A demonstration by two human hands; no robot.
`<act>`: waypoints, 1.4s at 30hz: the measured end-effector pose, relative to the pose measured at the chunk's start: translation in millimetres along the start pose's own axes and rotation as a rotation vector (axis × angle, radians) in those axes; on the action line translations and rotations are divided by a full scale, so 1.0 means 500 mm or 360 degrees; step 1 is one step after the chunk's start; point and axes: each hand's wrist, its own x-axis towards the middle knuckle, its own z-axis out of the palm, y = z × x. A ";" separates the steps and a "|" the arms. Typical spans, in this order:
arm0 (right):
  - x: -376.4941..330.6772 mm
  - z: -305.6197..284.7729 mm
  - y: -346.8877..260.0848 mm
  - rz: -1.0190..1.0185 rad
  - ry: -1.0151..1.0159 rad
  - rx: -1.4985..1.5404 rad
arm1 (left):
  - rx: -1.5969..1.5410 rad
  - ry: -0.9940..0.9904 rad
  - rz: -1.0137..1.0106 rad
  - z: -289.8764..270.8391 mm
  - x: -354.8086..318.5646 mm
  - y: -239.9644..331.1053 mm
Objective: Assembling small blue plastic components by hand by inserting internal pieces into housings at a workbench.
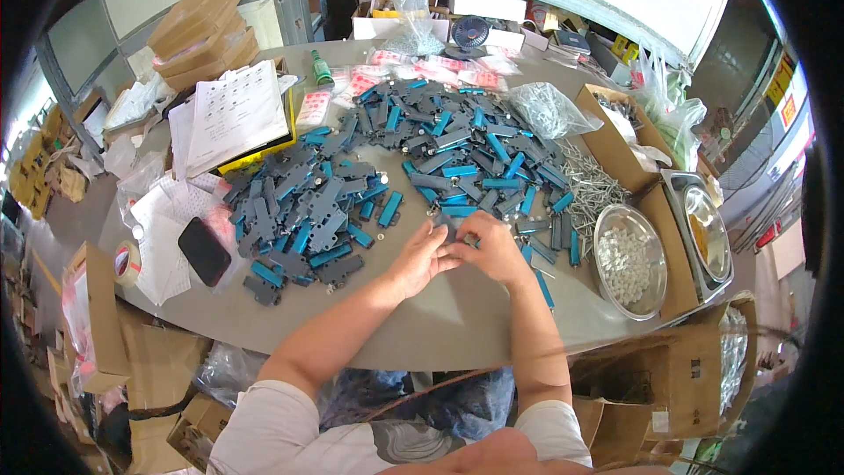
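Pinching one grey bracket (450,227) together: left hand (418,259), right hand (492,249); metal bowl (629,261) right of both.

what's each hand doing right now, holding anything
Left hand: fingers curled onto a small grey part, pinching it.
Right hand: closed on the same part from the other side.

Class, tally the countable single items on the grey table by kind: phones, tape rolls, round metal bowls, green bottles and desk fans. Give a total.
Black phone: 1
Tape roll: 1
Round metal bowl of small white parts: 1
Green bottle: 1
Small desk fan: 1
Total: 5
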 end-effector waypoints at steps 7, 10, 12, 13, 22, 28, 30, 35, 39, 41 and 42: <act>0.028 -0.117 0.189 0.1263 0.0566 -0.1454 | -0.0012 0.0045 -0.0060 -0.015 0.010 0.001; 0.042 -0.144 0.204 0.1486 0.0307 -0.1692 | 0.0030 0.0113 -0.0124 -0.017 0.014 0.000; 0.060 -0.148 0.199 0.1553 0.0128 -0.1803 | 0.0014 0.0084 -0.0132 -0.018 0.015 0.006; 0.066 -0.153 0.202 0.1537 0.0120 -0.1815 | -0.0001 0.0064 -0.0157 -0.016 0.016 0.011; 0.054 -0.151 0.165 0.1419 0.0429 -0.1678 | 0.0025 -0.0042 -0.0085 -0.025 0.026 0.004; 0.017 -0.091 0.097 0.0845 0.0870 -0.1361 | -0.0021 -0.0015 -0.0079 -0.018 0.031 0.002; 0.009 -0.067 0.098 0.0447 0.0834 -0.0645 | -0.0044 -0.0006 -0.0092 -0.017 0.035 0.002; 0.019 0.020 -0.009 0.0019 0.0484 -0.0231 | -0.0376 0.0017 -0.0109 -0.028 0.030 0.016; 0.010 0.071 -0.010 -0.0221 0.0375 -0.0332 | -0.0413 -0.0027 -0.0049 -0.050 0.042 0.007; 0.004 0.082 -0.011 -0.0223 0.0292 -0.0419 | -0.0439 0.0069 0.0025 -0.050 0.045 0.003; 0.005 0.087 -0.010 -0.0220 0.0293 -0.0416 | -0.0438 0.0072 0.0022 -0.050 0.045 0.003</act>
